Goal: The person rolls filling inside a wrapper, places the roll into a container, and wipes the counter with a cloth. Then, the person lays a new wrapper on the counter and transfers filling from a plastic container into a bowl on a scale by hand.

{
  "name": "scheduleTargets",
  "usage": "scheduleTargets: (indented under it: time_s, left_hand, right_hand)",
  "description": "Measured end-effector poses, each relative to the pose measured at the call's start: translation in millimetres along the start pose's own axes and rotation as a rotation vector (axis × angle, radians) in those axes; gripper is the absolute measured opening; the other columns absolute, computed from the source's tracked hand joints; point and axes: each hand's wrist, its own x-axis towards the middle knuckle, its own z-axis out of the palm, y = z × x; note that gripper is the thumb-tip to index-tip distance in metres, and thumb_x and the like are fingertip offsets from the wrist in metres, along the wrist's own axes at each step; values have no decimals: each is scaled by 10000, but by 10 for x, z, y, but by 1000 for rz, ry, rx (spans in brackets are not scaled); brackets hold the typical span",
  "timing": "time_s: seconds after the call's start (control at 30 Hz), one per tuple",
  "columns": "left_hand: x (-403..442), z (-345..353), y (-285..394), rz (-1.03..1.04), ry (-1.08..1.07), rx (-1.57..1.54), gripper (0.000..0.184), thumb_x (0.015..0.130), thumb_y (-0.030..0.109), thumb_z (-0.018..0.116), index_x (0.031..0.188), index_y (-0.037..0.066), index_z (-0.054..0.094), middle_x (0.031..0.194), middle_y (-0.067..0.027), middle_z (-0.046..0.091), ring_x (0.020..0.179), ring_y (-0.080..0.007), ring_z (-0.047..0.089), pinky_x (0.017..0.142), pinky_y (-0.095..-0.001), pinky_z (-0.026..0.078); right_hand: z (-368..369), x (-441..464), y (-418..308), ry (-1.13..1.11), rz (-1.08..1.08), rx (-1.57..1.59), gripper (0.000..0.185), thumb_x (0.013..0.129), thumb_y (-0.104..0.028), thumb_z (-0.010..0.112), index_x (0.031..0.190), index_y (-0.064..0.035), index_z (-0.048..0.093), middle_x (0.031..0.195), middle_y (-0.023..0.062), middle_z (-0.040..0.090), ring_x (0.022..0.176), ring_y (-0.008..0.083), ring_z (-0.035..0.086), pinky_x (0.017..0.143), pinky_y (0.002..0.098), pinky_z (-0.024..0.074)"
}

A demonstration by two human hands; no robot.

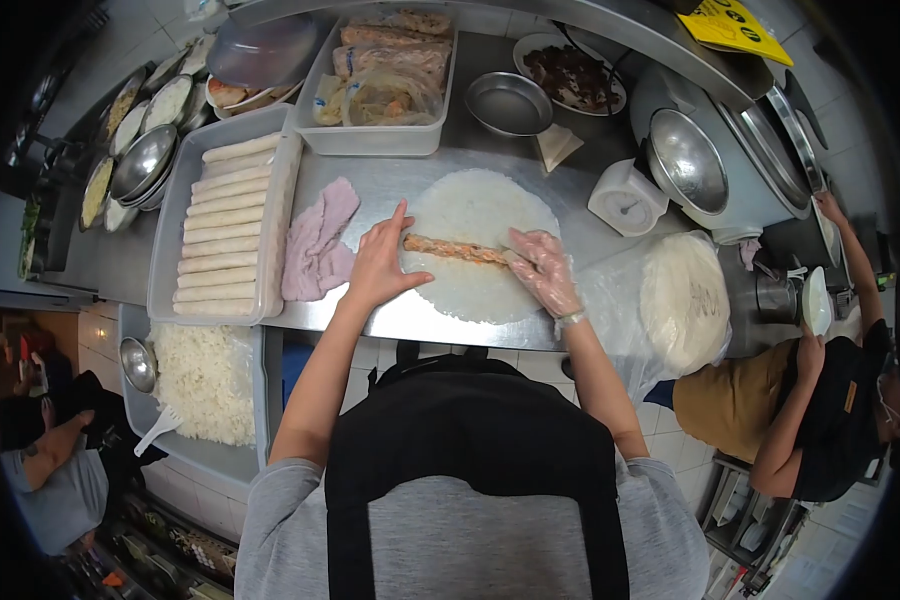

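A round, translucent white wrapper sheet (480, 205) lies flat on the steel counter before me. Across its middle runs a narrow strip of orange-brown filling (455, 248). My left hand (378, 258), bare, rests at the wrapper's left edge with fingers and thumb spread, close to the strip's left end. In a clear plastic glove, my right hand (542, 268) has its fingers curled at the right end of the filling. A crumpled pink cloth (320, 240) lies to the left of my left hand.
Left stands a tub of rolled wrappers (222, 225), with a bin of white shreds (205, 385) below. A filling tub (370, 138), metal bowl (508, 103) and scale (627, 198) stand behind. Bagged wrappers (682, 300) lie right. A co-worker (820, 400) stands far right, another person (55, 470) far left.
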Motion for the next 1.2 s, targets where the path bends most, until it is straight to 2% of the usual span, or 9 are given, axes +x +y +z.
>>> scheduleTargets:
  time_s: [0.1,0.43,0.53,0.6,0.67,0.73,0.9,1.13,1.2]
  left_hand:
    - [19,-4,-1,-6,-2,17,1197,512,290,859,1463,63,167,1260,-94,534,1185,-305,447,1016,-418,319]
    - [26,-11,11,-15,-20,9,1195,508,281,859,1459,55,172,1263,-98,532,1188,-300,444,1013,-420,316]
    - [47,-16,-1,-11,-19,3,1197,508,284,859,1459,54,169,1263,-99,532,1189,-301,443,1015,-420,313]
    - [32,-9,-5,-7,-22,-4,1199,509,285,858,1460,53,166,1263,-98,532,1189,-301,443,1016,-419,311]
    - [37,-9,-3,-1,-16,-2,1198,512,289,857,1460,52,163,1262,-98,533,1188,-301,443,1016,-419,310]
    - [31,-16,-7,-3,-21,4,1200,513,292,857,1461,53,161,1261,-97,534,1188,-301,444,1016,-418,309]
    - [26,-7,-8,18,-20,2,1200,515,296,859,1461,54,161,1260,-101,534,1188,-302,445,1015,-416,307]
    - [26,-9,-9,25,-16,1,1199,521,290,859,1463,57,154,1258,-112,532,1189,-304,446,1007,-427,309]
    - [22,-12,-16,23,-9,2,1200,522,289,859,1463,57,152,1257,-112,532,1189,-304,447,1006,-428,309]
  right_hand:
    - [69,64,-121,-65,-141,-253,385,757,-178,694,1136,-140,646,1012,67,570,950,247,515,853,389,418]
    - [-98,-7,73,-76,-141,-224,292,733,-127,696,1024,-119,675,948,57,589,919,263,537,851,394,424]
    - [-153,2,4,12,-23,-263,360,688,-177,735,1034,-102,668,977,66,583,933,274,528,862,395,421]
    - [-193,-35,71,-108,-47,-309,487,642,-245,764,1092,-100,646,1030,77,567,976,277,510,877,402,411]
    - [-122,-141,371,-122,-37,-274,531,631,-267,767,1119,-106,633,1048,76,558,990,275,504,884,406,404]
    - [-114,-96,284,-134,-29,-237,575,620,-290,770,1145,-111,620,1067,76,549,1004,273,498,891,410,397]
    - [-65,41,-93,-96,-23,-316,506,609,-242,778,1082,-103,664,1018,72,570,973,265,515,843,394,427]
    - [16,-9,48,-120,24,-265,438,599,-234,787,1002,-93,689,1003,69,567,966,256,519,846,366,427]
    - [-35,7,-67,-17,49,-228,349,602,-216,794,913,-83,707,966,76,575,928,260,535,823,363,449]
